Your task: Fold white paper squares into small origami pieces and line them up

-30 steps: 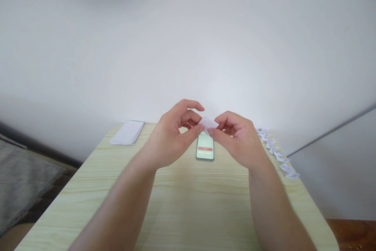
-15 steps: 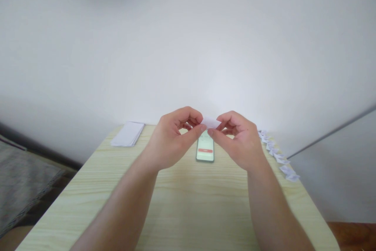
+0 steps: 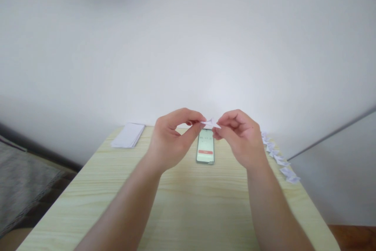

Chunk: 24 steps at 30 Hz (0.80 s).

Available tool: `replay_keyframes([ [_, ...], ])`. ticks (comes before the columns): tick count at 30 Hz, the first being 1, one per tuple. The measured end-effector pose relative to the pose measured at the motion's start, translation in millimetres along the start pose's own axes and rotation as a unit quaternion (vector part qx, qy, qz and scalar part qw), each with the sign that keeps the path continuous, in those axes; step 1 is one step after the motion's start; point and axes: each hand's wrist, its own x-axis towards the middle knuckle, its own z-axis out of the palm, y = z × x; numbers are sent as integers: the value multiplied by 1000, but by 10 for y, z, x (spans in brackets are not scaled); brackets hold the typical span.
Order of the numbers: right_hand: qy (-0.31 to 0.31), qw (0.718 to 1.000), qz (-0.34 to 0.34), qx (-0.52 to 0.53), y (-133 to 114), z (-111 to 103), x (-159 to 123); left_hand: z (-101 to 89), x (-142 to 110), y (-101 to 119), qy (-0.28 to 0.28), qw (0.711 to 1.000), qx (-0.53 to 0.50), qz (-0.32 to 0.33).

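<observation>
A small piece of folded white paper (image 3: 210,123) with pointed ends is held up between both hands, above the far part of the table. My left hand (image 3: 174,136) pinches its left end between thumb and forefinger. The right end is in the fingertips of my right hand (image 3: 239,135), thumb in front. Below the paper a phone (image 3: 205,147) lies face up, its lit screen showing timer-like digits and a red bar. Several folded white paper pieces (image 3: 280,159) lie in a row along the table's right edge, beyond my right hand.
A stack of white paper sheets (image 3: 128,135) lies at the table's far left corner. The light wood-grain table (image 3: 199,208) meets a pale wall (image 3: 188,47) at its back. A grey fabric-like surface (image 3: 28,188) is at the lower left.
The folded paper has turned from a flat diamond facing me to a narrow, pointed shape seen more edge-on. My left forefinger has come down onto it, and my hands have moved slightly apart.
</observation>
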Motion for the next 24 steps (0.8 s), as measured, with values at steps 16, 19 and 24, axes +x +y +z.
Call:
replay_keyframes([
  [16,-44,994,64,80,1,-1,1,22,-26,-18,-43,996,34,66],
  [19,-42,996,54,58,-9,28,-12,32,-17,-6,-40,996,46,58],
  [24,-36,998,42,28,-16,51,-15,55,-16,-23,-31,994,75,80],
])
